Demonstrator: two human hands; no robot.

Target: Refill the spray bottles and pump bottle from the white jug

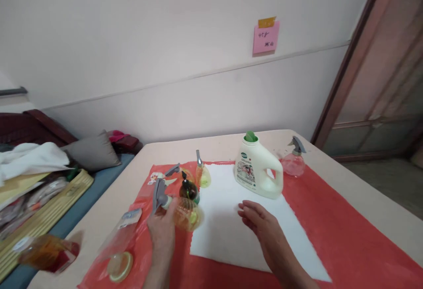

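the yellow spray bottle [191,215] is tipped on its side over the left edge of the white sheet [218,231], its gray head pointing left. the left hand [162,227] is closed around its neck. the right hand [261,218] hangs half-curled over the sheet, with nothing in it. just behind the bottle stands a dark pump bottle [189,191]; farther right, a white jug [253,165], then a pink sprayer [293,164]. red cloth [333,218] shows around the sheet.

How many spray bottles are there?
4: the bottle in the left hand, a partly hidden bottle behind it, a yellow bottle at the white sheet's edge, a pink bottle beside the jug.
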